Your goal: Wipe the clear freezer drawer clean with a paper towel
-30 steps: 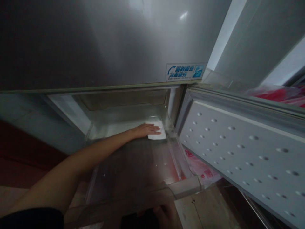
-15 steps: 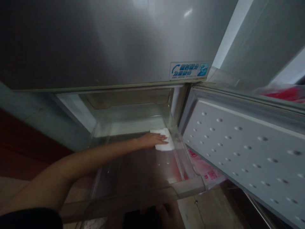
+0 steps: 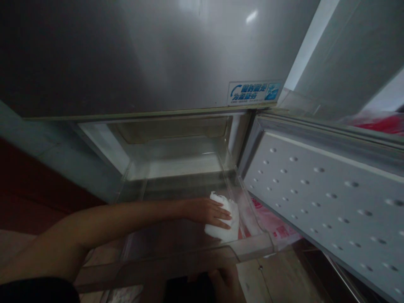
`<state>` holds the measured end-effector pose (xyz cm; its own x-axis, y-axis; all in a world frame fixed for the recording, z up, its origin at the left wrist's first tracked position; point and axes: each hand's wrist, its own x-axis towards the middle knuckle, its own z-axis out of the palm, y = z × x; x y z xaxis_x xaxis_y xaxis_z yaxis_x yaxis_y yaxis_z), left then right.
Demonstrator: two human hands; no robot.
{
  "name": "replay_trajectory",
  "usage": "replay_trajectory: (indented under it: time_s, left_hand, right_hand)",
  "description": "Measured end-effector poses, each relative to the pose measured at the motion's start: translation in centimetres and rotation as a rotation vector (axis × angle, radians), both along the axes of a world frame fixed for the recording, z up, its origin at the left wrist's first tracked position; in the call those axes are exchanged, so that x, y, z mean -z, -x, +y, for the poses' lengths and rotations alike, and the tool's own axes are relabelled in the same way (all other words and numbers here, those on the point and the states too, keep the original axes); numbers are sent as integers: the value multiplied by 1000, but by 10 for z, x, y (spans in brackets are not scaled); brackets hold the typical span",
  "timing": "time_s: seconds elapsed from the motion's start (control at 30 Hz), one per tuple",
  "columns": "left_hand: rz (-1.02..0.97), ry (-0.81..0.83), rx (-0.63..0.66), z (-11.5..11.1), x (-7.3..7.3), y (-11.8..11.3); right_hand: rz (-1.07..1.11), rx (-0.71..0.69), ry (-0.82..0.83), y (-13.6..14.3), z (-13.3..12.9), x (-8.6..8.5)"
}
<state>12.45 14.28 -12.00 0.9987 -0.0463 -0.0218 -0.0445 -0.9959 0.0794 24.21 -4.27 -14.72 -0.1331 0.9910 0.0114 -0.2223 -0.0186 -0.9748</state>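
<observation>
White thin cloth (image 3: 234, 210), roughly square, is now near the front right corner of the clear plastic drawer (image 3: 252, 248); a second ago it was toward the back on the right side. Half a second ago it was about midway, so it's been coming forward along the right side. Far edge now looks ragged and bunched; it lay flatter before.

Left hand (image 3: 206, 212) came along with it, palm down on the cloth. Grip: fingers extended and slightly spread over the cloth, not curled around it. Forearm now crosses the drawer nearly level; earlier it slanted up toward the back.

Right hand: can't tell. Skin-toned shape (image 3: 229, 286) at the bottom edge is too dark to identify, no read on that grip.

Unchanged: drawer pulled out, grey dimpled lower door (image 3: 315, 191) swung open to the right, silver upper door (image 3: 189, 54) shut, pinkish plastic bag (image 3: 279, 227) just beneath the open door.
</observation>
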Motion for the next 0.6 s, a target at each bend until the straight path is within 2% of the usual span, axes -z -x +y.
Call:
replay_trajectory:
  time_s: [0.1, 0.4, 0.5, 0.6]
  left_hand:
    - [-11, 25, -71, 27, 4, 4]
    - [-55, -23, -464, 137, 2, 20]
    - [-63, -22, -549, 155, 1, 20]
    - [-64, -24, -594, 152, -1, 19]
  right_hand:
    - [1, 4, 38, -1, 0, -1]
    - [-45, 79, 33, 1, -2, 3]
    - [-29, 69, 77, 2, -4, 4]
    - [-81, 65, 49, 2, -5, 3]
